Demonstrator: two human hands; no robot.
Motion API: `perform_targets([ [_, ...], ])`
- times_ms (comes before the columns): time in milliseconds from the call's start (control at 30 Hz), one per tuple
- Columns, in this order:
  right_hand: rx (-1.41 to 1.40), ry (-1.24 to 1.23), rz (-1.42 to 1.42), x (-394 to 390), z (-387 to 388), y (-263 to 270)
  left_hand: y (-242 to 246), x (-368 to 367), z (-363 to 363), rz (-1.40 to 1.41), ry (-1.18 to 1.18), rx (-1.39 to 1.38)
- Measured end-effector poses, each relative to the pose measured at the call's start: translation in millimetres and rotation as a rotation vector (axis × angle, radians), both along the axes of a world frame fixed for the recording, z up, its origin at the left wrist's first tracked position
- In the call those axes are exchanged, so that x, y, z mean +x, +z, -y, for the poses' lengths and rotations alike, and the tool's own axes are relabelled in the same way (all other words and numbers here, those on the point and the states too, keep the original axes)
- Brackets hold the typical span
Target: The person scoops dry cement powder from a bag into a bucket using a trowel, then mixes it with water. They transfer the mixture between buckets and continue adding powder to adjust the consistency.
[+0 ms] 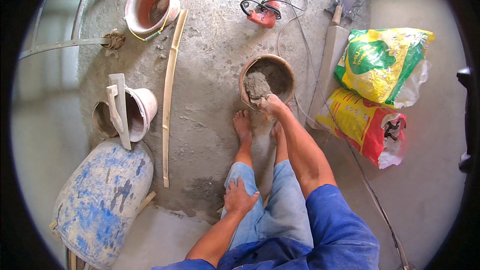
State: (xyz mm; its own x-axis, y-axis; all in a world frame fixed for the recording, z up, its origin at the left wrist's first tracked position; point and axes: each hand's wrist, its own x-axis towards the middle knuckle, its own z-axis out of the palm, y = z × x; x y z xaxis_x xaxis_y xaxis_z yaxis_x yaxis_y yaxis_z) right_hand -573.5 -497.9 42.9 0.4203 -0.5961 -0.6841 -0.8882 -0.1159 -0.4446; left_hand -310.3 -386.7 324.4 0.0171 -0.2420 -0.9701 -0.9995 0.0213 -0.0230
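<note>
My right hand point(273, 105) grips a trowel point(255, 101) at the near rim of a round bucket point(288, 62). A thick lump of wet grey mortar point(257, 84) sits on the blade and covers most of it. More mortar point(277, 73) lies inside the bucket. My left hand point(240, 198) rests on my left leg just above the knee, holding nothing, its fingers somewhat apart. The bucket stands on the rough concrete floor, just ahead of my bare feet point(243, 124).
Right lie two bags point(375, 67) point(356, 123), a long block point(328, 67), a trowel point(342, 0) and a cable point(352, 150). Ahead is a red corded power tool point(264, 17). Left are a bamboo strip point(170, 93), a bucket point(131, 11), a tipped bucket point(148, 105), a plastering float point(122, 108) and a blue-stained drum point(101, 198).
</note>
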Motion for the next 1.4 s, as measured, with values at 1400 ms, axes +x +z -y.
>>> perform_targets([
  [1400, 0.902, -2.195, 0.942, 2, 28, 62, -3, -19, 12, -0.003, -0.038, -0.023],
])
